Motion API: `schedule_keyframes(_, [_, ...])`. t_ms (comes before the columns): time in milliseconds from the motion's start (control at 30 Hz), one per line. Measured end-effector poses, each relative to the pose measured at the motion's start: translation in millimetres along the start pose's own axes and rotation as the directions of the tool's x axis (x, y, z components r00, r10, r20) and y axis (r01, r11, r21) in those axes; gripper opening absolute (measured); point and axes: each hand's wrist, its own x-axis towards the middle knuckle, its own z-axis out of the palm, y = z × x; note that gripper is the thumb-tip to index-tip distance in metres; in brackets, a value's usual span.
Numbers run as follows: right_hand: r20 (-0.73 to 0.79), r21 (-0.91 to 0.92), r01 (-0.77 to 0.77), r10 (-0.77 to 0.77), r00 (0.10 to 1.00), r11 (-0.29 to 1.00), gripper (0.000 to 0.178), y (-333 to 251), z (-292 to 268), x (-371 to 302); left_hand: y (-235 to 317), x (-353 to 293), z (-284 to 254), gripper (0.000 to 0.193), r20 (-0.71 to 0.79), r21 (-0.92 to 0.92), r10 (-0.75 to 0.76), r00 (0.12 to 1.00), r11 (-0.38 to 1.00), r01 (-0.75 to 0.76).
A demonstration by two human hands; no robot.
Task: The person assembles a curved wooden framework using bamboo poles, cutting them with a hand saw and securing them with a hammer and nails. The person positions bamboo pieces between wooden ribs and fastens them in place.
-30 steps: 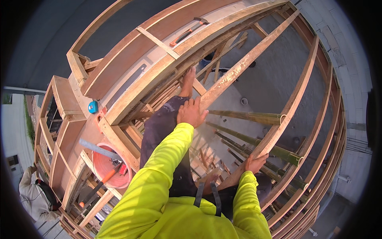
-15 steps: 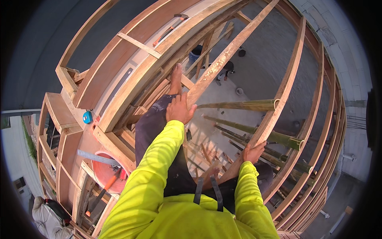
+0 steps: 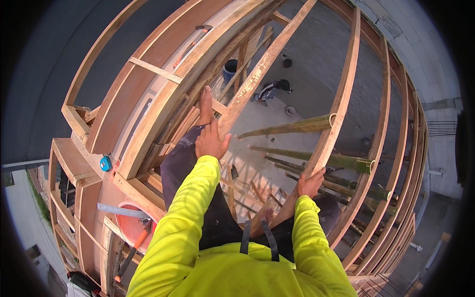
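My left hand [image 3: 211, 142] is closed over the near end of a long wooden joist [image 3: 262, 68], its thumb on the right side. My right hand [image 3: 310, 183] grips a second joist [image 3: 335, 127] farther right, fingers wrapped around its edge. Both joists slant away from me toward the far side of the frame. My bare foot [image 3: 206, 101] rests on the timbers beyond my left hand. Cut bamboo poles [image 3: 292, 127] stand below, with some open ends close to the joists right of my right hand.
Far beneath the framing, a person [image 3: 272, 90] is on the concrete floor near a blue drum [image 3: 229, 69]. On my left are an orange bucket [image 3: 129, 225] with tools, a teal tape measure [image 3: 106, 163] and a hammer [image 3: 190, 47]. More joists [image 3: 381, 128] run along the right.
My view has shifted, so the framing sits farther left and lower. The person below shows more fully, while the one at lower left is mostly out of view. Both hands keep their holds.
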Motion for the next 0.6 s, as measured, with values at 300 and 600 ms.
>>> schedule_keyframes(300, [0.014, 0.028, 0.002, -0.003, 1.000, 1.000, 0.094, -5, -5, -2, -8, 0, 12, 0.071, -0.098, 0.026, 0.073, 0.992, 0.997, -0.071])
schedule_keyframes(600, [0.035, 0.039, -0.024, 0.022, 0.999, 0.999, 0.095, -3, -6, 2, -1, 2, 10, 0.070, -0.072, 0.059, 0.066, 0.995, 0.996, -0.062])
